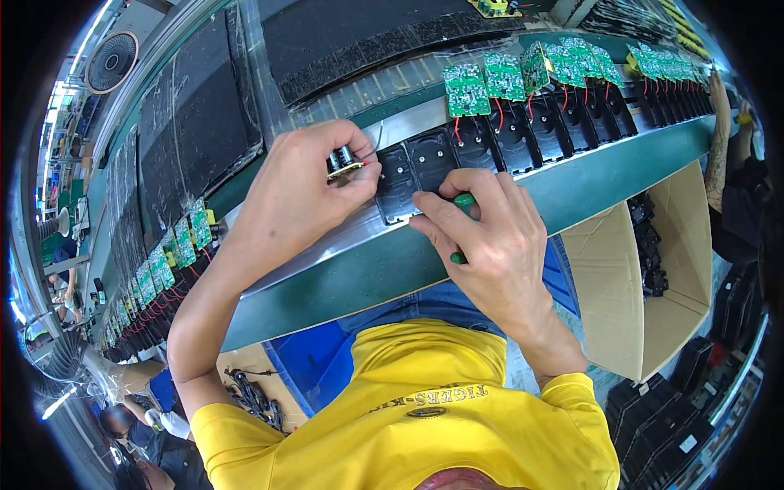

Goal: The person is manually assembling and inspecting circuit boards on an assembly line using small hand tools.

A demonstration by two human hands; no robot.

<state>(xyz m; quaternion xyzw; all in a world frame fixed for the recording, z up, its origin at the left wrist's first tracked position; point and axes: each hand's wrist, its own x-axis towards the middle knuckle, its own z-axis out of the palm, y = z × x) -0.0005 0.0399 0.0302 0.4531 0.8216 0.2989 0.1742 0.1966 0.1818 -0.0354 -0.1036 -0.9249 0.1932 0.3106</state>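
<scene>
My left hand [306,175] pinches a small circuit board [346,170] with dark cylindrical parts on it, above the left end of a row of black plastic cases. A thin wire sticks up beside its fingertips. Closed around a green-handled hand tool [465,201], my right hand [494,224] has its fingertips at the near edge of a black case [398,196]; the tool's working end is hidden. Another black case [437,159] adjoins it. Farther right, green circuit boards [467,91] stand at the far edge of more cases, joined by red wires.
The cases line a metal strip along a green bench edge [359,282]. More boards [159,265] and cases continue left. Dark mats [384,41] lie beyond. An open cardboard box [678,318] holding black parts stands at right. Other people are at the far left and right.
</scene>
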